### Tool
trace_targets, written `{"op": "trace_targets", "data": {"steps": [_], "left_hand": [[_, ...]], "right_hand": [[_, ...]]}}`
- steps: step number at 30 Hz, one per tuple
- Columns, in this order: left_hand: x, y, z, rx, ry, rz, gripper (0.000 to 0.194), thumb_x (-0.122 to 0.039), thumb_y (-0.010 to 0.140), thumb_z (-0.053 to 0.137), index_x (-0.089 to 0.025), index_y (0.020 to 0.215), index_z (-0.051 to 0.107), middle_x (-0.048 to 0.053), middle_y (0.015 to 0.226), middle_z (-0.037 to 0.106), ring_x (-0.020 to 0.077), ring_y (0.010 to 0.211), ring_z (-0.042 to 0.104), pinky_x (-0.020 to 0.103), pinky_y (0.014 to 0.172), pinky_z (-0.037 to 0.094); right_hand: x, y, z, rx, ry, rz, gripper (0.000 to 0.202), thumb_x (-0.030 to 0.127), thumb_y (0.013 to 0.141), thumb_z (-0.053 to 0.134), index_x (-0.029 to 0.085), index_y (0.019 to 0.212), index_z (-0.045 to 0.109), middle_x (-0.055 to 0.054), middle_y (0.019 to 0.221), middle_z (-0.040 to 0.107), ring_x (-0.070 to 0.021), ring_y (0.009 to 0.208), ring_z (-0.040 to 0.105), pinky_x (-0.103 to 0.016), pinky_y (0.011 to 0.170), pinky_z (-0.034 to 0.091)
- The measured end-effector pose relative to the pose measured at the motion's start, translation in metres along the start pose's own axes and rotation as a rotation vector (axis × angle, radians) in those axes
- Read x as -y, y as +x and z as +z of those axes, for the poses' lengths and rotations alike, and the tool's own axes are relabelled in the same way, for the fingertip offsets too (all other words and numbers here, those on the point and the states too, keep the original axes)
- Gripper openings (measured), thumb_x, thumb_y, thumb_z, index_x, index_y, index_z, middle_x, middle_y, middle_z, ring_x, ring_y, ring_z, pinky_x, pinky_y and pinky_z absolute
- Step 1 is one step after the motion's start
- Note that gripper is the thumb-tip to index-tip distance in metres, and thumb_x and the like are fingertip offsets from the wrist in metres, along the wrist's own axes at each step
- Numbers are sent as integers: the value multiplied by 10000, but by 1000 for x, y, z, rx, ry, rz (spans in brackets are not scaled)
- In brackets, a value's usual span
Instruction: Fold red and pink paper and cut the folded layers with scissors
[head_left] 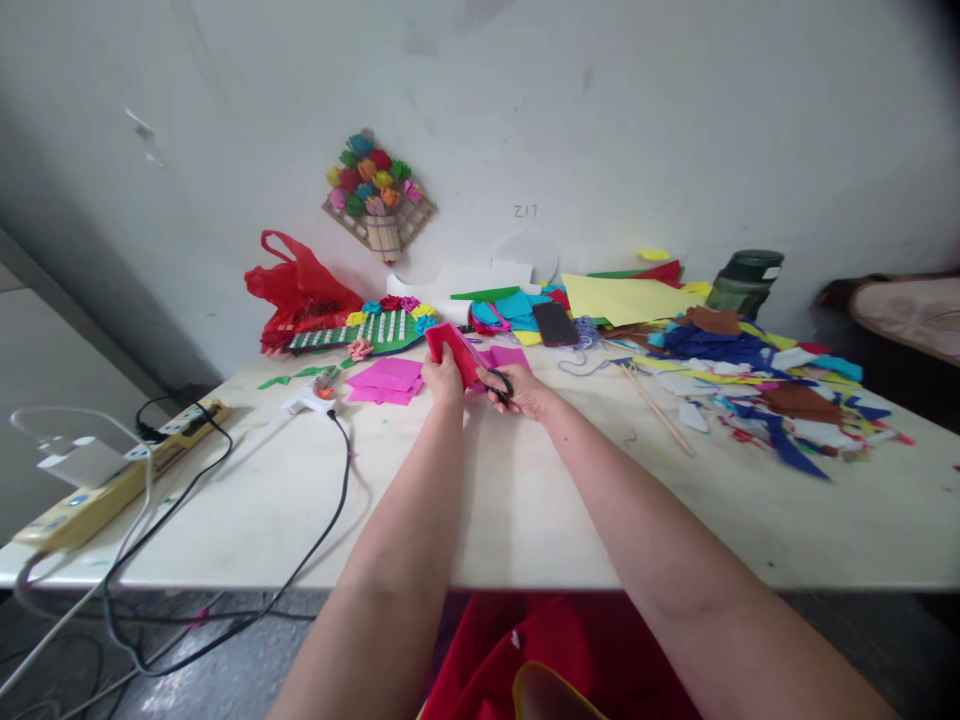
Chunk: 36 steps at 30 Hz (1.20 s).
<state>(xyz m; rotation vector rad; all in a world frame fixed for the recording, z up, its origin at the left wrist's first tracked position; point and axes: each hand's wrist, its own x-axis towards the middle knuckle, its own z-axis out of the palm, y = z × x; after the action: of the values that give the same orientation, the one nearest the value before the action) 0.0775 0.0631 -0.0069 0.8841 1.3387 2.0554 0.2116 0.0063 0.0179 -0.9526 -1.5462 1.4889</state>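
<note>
My left hand (443,377) is closed on a folded red sheet (454,350), held upright above the middle of the table. Black-handled scissors (501,388) are in my right hand (525,391), their blades along the right edge of the red sheet. How far the blades are apart is too small to tell. Pink sheets (386,380) lie flat to the left of my left hand, and another pink piece (507,357) lies behind my right hand.
At the left are a power strip (120,480), cables and a white glue gun (311,398). Behind stand a red bag (304,290) and a flower-trimmed green piece (382,330). A phone (555,324), wooden stick (656,410), scraps (802,403) and bottle (744,284) are at the right.
</note>
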Motion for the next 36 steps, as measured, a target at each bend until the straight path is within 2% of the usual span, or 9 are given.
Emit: {"op": "trace_targets", "data": {"steps": [7, 15, 22, 29, 36], "left_hand": [[-2, 0, -2, -9, 4, -46, 273, -374, 728, 553, -136, 839, 628, 34, 677, 585, 167, 679, 571, 278, 632, 453], [1, 1, -2, 12, -17, -39, 264, -378, 742, 535, -131, 796, 610, 36, 658, 575, 151, 600, 546, 281, 591, 447], [-3, -1, -3, 14, -33, -59, 251, -359, 741, 545, -132, 831, 605, 31, 652, 576, 151, 583, 557, 279, 577, 454], [-11, -7, -4, 20, -42, -106, 215, -338, 740, 543, -137, 805, 586, 29, 645, 576, 130, 518, 533, 251, 507, 422], [-5, -7, 1, 52, -10, -60, 249, -366, 732, 542, -131, 796, 592, 25, 624, 572, 135, 549, 544, 252, 543, 430]], "right_hand": [[-4, 2, 1, 9, -3, -27, 376, 468, 714, 682, 141, 633, 516, 31, 450, 533, -55, 305, 475, -132, 214, 208], [1, -2, -3, 32, 3, 3, 441, 559, 743, 607, 147, 622, 504, 2, 453, 562, -83, 322, 514, -144, 217, 252], [6, -5, -8, 31, -70, 25, 403, 525, 727, 639, 165, 664, 471, 7, 445, 573, -101, 304, 517, -149, 213, 238], [4, -6, -17, 91, -96, 30, 417, 546, 723, 635, 167, 709, 464, -6, 474, 599, -110, 322, 537, -151, 220, 244], [3, -3, -15, 60, -80, 14, 427, 565, 723, 628, 169, 723, 469, -11, 470, 598, -116, 326, 542, -150, 230, 265]]}}
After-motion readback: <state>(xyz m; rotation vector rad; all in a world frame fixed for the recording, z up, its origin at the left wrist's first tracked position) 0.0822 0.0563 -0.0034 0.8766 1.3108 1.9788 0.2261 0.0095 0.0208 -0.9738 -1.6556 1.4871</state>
